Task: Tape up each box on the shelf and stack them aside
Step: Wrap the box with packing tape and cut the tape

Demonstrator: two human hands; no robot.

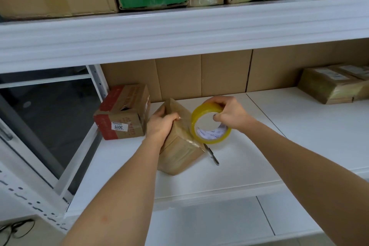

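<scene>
A small plain cardboard box [180,153] lies tilted on the white shelf board [249,166]. My left hand [160,124] grips its top edge, thumb pressing a strip of clear tape on the box. My right hand [229,113] holds a yellowish roll of clear tape [209,126] right beside the box, fingers curled over the rim and into the core. The tape runs from the roll onto the box's upper face. A second box with red print and a 3011 label [123,113] stands just left of it.
A metal blade or scissors [212,155] lies on the shelf under the roll. Taped parcels [335,86] sit at the far right. The upper shelf [179,32] holds several cartons. A white upright [97,80] bounds the left side.
</scene>
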